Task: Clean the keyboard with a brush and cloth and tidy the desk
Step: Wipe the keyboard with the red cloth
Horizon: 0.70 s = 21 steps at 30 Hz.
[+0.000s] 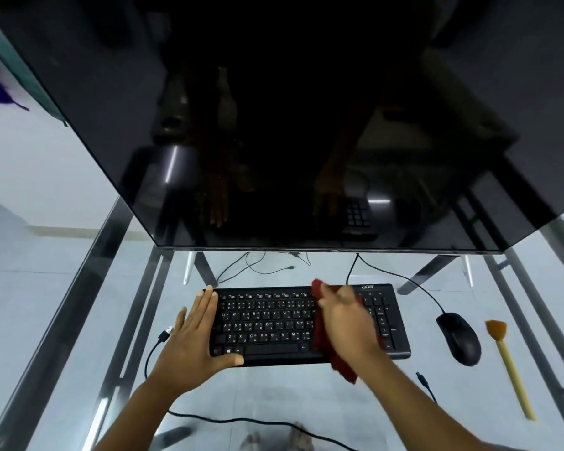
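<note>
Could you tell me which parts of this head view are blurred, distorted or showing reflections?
In the head view, the right hand and red cloth are motion-blurred over the keyboard; the left hand looks sharper; the dark monitor mirrors both hands and light strips; wide-angle distortion splays its edges.

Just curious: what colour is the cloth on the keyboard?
Dark red; the head view shows the cloth under the right hand.

The keyboard [267,323], lower centre of the frame, is showing the brand mark "acer" in pale letters at its upper right corner, and its keys are carrying white legends, among them W, T, Y, D, F, G, H, Z, X, N and M, with the smaller marks blurring beyond reading.
</note>
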Available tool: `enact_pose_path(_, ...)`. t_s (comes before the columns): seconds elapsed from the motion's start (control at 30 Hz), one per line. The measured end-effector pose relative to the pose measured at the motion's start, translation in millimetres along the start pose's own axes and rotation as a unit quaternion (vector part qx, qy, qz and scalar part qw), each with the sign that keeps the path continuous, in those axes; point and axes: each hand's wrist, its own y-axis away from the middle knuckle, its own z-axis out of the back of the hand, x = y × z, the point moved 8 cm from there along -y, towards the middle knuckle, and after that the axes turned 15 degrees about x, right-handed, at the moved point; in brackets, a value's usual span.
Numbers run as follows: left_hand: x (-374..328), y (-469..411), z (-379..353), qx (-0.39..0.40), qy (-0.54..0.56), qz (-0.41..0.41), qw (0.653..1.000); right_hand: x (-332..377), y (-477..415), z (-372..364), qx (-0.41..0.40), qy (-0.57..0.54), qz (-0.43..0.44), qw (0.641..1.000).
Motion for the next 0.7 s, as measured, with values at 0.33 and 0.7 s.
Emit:
enact_pose_path(0.33,13,1,5,0.016,0.039,-0.021,0.999,21,-16,1,-0.029,0.088,-0.006,0.996)
enact_pose_path(0.7,12,-5,9,0.013,0.037,-0.046,0.998,77,-20,-28,-0.02,0.114,0.078,0.99)
